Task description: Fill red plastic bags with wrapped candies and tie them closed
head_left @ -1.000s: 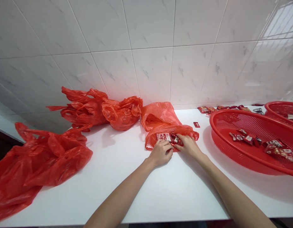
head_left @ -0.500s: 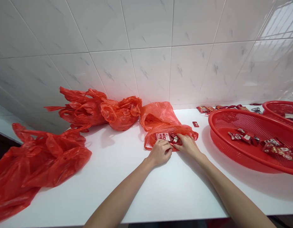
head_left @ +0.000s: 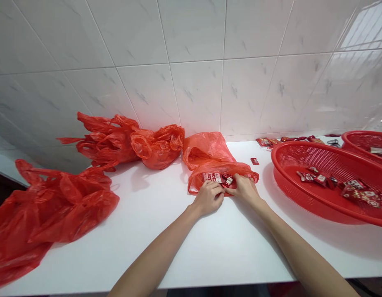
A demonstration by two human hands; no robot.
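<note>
A red plastic bag (head_left: pixel 203 167) lies on the white table with its mouth toward me. Inside the mouth are a white-and-red printed card (head_left: pixel 212 177) and small red wrapped candies (head_left: pixel 228 180). My left hand (head_left: pixel 208 198) is closed at the bag's near lip, its fingers curled and their tips partly hidden. At the right side of the mouth, my right hand (head_left: pixel 245 189) has its fingers inside and its thumb along the lip, around a candy with a white label. The exact contact of the right fingertips is hidden.
Red plastic bags (head_left: pixel 161 146) stand along the tiled wall, and another bag (head_left: pixel 60 206) lies at the left. A red basket (head_left: pixel 302 198) holding several wrapped snacks is at the right, with a second basket (head_left: pixel 358 138) behind. One small packet (head_left: pixel 254 161) and other packets (head_left: pixel 266 142) lie near the wall.
My right hand has shifted slightly, and the labelled candy beside its fingers has turned a little. The left hand stays at the lip of the bag.
</note>
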